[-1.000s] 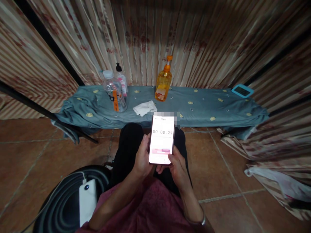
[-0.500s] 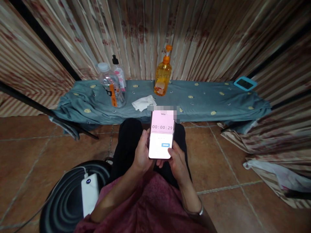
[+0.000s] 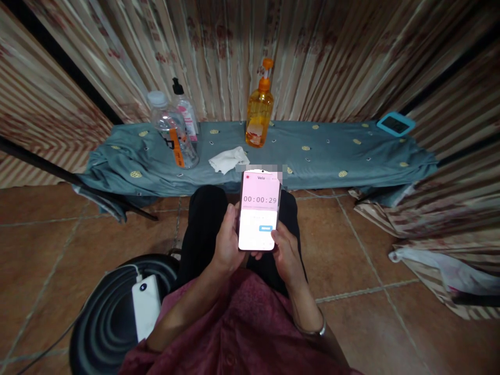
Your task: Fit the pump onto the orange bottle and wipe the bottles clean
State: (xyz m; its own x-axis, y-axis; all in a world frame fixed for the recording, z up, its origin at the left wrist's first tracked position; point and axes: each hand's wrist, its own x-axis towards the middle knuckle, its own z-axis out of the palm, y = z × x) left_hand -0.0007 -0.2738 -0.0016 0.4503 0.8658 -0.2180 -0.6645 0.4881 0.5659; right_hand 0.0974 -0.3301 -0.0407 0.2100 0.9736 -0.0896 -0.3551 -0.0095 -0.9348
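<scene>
A lit smartphone (image 3: 258, 211) is held upright over my lap, its screen reading 00:00:29 on pink above a white panel with a blue button. My left hand (image 3: 229, 242) wraps round its left edge, thumb along the side. Around the lower right corner closes my right hand (image 3: 288, 254), its thumb at the screen's edge just under the blue button. Some fingers of both hands are hidden behind the phone. Just beyond the phone's top lies a crumpled white tissue (image 3: 228, 159) on the cloth-covered bench (image 3: 312, 169).
On the bench stand an orange pump bottle (image 3: 259, 117), a clear plastic bottle (image 3: 166, 127) and a black-topped pump bottle (image 3: 188, 117). A blue-framed device (image 3: 396, 124) lies at its right end. Left of me, a white power bank (image 3: 146, 307) with a cable rests on a round black stool (image 3: 99, 317).
The view has shifted slightly, and the phone and hands sit a little higher in the picture. My right thumb stays by the screen's edge. The timer reading is the same.
</scene>
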